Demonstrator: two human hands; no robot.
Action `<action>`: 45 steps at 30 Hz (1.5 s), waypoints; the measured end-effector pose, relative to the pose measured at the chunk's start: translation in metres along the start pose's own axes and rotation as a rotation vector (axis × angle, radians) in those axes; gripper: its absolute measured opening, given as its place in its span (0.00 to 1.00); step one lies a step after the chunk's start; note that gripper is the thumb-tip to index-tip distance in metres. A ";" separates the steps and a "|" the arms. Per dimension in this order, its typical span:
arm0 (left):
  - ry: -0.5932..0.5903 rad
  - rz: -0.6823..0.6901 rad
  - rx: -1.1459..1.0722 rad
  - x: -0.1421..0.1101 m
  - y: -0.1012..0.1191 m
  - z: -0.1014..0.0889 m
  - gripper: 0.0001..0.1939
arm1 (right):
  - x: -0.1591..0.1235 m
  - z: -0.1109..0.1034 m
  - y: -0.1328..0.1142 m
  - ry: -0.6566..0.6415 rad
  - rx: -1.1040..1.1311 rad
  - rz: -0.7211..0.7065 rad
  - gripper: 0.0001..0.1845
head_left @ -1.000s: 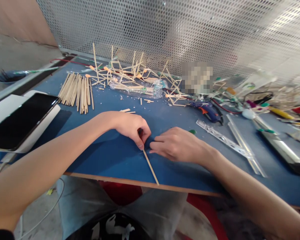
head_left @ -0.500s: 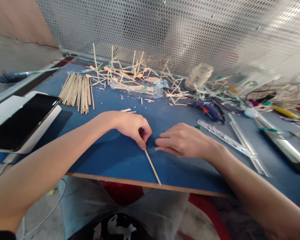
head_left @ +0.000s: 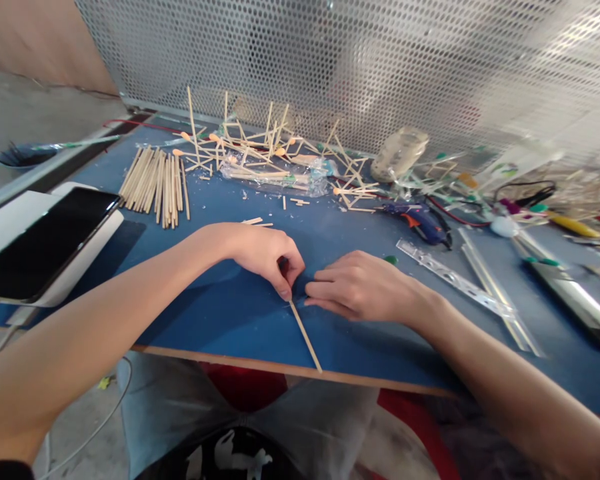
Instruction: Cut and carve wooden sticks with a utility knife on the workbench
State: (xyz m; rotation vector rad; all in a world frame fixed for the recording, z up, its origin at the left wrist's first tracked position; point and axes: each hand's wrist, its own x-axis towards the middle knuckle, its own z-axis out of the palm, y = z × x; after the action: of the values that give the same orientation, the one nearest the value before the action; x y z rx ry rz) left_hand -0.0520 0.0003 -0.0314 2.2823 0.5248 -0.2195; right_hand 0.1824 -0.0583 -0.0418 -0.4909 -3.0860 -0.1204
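Note:
My left hand (head_left: 273, 257) pinches the upper end of a thin wooden stick (head_left: 306, 337). The stick slants across the blue tabletop (head_left: 220, 313), its lower end at the front edge. Just to the right, my right hand (head_left: 353, 287) is closed with its fingertips pointing at the held end of the stick. Whatever those fingers grip is too small or hidden to name. A few short stick pieces (head_left: 257, 222) lie behind my left wrist.
A bundle of sticks (head_left: 155, 183) and a phone (head_left: 45, 243) lie on the left. Stick frames (head_left: 275, 137) stand along the back. On the right are a blue glue gun (head_left: 423, 223), a clear ruler (head_left: 450, 277), a jar (head_left: 400, 153) and a utility knife (head_left: 573, 293).
My right hand has shifted slightly left and toward the front edge, nearer the stick. The left hand and the stick stay almost where they were.

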 end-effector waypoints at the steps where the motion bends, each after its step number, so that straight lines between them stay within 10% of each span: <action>1: 0.000 0.005 -0.003 0.000 0.000 0.000 0.10 | 0.000 0.000 0.000 -0.011 0.008 0.001 0.19; 45: 0.023 0.026 -0.052 -0.004 -0.004 0.002 0.11 | -0.006 0.005 0.007 -0.023 0.095 0.034 0.18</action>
State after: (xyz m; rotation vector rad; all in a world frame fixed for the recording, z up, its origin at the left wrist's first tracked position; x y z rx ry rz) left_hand -0.0569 0.0006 -0.0339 2.2422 0.5066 -0.1651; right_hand 0.1907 -0.0530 -0.0465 -0.5446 -3.0861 0.0322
